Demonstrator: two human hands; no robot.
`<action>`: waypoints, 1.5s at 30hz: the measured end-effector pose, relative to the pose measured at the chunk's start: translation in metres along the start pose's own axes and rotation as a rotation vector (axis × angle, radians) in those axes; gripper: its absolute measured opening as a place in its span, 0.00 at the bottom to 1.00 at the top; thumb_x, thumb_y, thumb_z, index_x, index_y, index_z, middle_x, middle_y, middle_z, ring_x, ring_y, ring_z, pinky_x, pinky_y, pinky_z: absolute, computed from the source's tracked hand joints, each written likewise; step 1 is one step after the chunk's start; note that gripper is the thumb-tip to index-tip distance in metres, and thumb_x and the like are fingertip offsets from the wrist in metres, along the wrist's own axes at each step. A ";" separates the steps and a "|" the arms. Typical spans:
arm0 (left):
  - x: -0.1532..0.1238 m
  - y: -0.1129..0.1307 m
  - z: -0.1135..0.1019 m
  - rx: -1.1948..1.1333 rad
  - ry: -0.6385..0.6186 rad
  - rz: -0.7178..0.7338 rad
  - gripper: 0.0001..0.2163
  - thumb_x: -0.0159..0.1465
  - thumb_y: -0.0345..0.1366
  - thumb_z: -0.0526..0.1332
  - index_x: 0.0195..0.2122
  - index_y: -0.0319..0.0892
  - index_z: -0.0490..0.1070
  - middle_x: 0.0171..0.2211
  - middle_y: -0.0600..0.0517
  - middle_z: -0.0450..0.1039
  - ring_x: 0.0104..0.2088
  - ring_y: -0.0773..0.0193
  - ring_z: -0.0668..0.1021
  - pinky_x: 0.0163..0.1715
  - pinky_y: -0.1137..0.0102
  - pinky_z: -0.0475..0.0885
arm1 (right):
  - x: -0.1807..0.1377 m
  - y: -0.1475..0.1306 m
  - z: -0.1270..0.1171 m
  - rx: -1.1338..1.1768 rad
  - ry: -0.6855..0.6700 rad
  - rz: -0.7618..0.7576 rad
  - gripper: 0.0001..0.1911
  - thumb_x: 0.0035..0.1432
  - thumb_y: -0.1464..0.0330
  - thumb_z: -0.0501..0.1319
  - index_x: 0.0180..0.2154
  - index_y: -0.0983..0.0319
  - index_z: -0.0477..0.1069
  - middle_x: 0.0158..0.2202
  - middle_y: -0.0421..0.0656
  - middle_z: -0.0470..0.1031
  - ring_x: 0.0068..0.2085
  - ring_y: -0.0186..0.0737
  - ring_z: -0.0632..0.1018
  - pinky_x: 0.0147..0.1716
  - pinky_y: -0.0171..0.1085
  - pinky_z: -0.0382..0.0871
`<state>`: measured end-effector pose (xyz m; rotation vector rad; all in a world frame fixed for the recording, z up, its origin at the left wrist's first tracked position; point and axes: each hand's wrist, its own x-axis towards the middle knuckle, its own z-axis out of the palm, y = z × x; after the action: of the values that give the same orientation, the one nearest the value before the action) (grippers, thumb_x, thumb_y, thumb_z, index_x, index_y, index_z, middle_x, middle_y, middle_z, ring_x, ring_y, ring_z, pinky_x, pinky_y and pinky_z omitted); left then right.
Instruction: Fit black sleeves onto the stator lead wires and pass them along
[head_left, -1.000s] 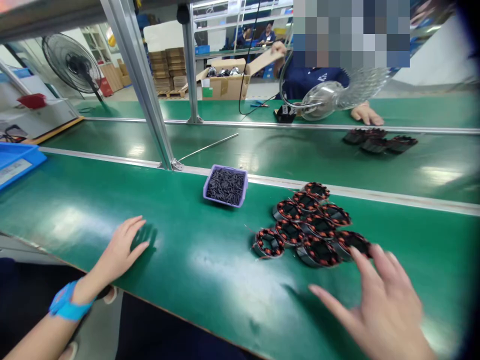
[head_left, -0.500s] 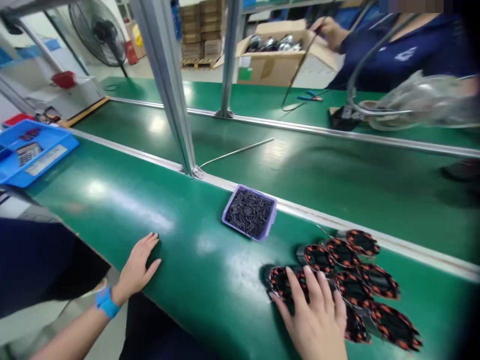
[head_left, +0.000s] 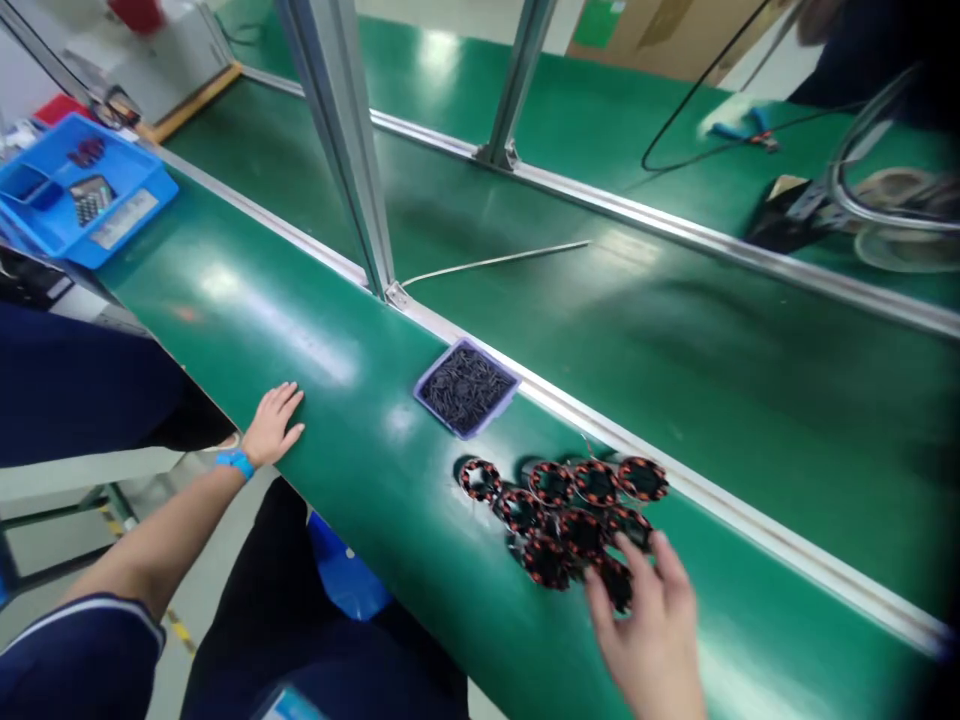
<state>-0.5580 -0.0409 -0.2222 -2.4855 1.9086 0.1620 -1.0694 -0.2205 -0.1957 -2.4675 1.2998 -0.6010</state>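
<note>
Several round black motor stators with orange-red windings (head_left: 564, 510) lie bunched on the green bench top (head_left: 360, 470). My right hand (head_left: 651, 628) rests flat at the near right side of the bunch, fingers spread, fingertips touching the nearest stators. My left hand (head_left: 271, 424), with a blue wristband, lies flat and open on the near edge of the bench, well left of the stators. A small purple tray of dark screws (head_left: 466, 387) sits between the hands, close to the metal rail.
An aluminium post (head_left: 345, 150) rises just behind the purple tray. A thin metal rod (head_left: 495, 262) lies on the green conveyor belt beyond the rail. A blue bin (head_left: 79, 190) stands at far left. Another person's clear plastic part and black cable are at far right.
The view has tilted down and pulled back. My right hand slid from the left of the stator bunch to its near right side. My left hand stayed flat on the bench edge.
</note>
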 end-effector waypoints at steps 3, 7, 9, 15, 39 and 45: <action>0.002 -0.003 0.002 -0.001 0.013 0.001 0.27 0.63 0.43 0.49 0.60 0.33 0.53 0.63 0.37 0.49 0.64 0.49 0.51 0.61 0.51 0.49 | 0.005 0.042 -0.021 -0.053 -0.001 0.088 0.32 0.59 0.60 0.54 0.61 0.67 0.51 0.60 0.62 0.53 0.58 0.63 0.61 0.52 0.59 0.62; 0.004 -0.004 0.003 -0.005 0.037 0.023 0.27 0.63 0.42 0.49 0.61 0.34 0.52 0.63 0.37 0.49 0.64 0.48 0.51 0.61 0.51 0.49 | 0.009 0.064 -0.030 -0.103 -0.152 -0.008 0.33 0.60 0.62 0.54 0.62 0.68 0.48 0.60 0.60 0.53 0.58 0.59 0.63 0.53 0.56 0.63; 0.006 -0.003 0.002 -0.006 0.046 0.021 0.27 0.63 0.42 0.49 0.61 0.36 0.51 0.63 0.38 0.49 0.64 0.48 0.52 0.61 0.51 0.50 | 0.012 0.065 -0.024 -0.117 -0.245 -0.097 0.32 0.60 0.66 0.53 0.62 0.67 0.46 0.61 0.58 0.52 0.58 0.57 0.62 0.53 0.54 0.64; 0.011 -0.002 0.001 0.001 0.077 0.046 0.27 0.63 0.40 0.50 0.63 0.39 0.49 0.63 0.39 0.48 0.64 0.47 0.52 0.61 0.50 0.51 | 0.018 0.060 -0.003 -0.117 -0.329 -0.202 0.30 0.59 0.74 0.50 0.62 0.65 0.45 0.56 0.56 0.59 0.54 0.51 0.65 0.51 0.50 0.66; 0.011 0.016 -0.003 -0.080 0.202 -0.021 0.23 0.62 0.39 0.50 0.58 0.36 0.57 0.60 0.33 0.53 0.61 0.40 0.58 0.55 0.44 0.58 | 0.006 0.066 -0.018 -0.315 -0.464 -0.132 0.16 0.55 0.80 0.49 0.41 0.66 0.71 0.62 0.61 0.51 0.34 0.40 0.76 0.39 0.43 0.70; -0.009 0.186 -0.026 -0.379 0.211 -0.019 0.17 0.64 0.35 0.50 0.53 0.37 0.60 0.55 0.37 0.57 0.57 0.50 0.64 0.55 0.53 0.64 | 0.044 0.082 -0.028 -0.289 -0.526 -0.239 0.22 0.54 0.82 0.45 0.42 0.64 0.71 0.64 0.57 0.48 0.35 0.39 0.76 0.39 0.42 0.69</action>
<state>-0.7376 -0.0827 -0.1841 -2.8629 2.1039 0.2975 -1.1189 -0.3041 -0.1966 -2.7647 0.9409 0.2083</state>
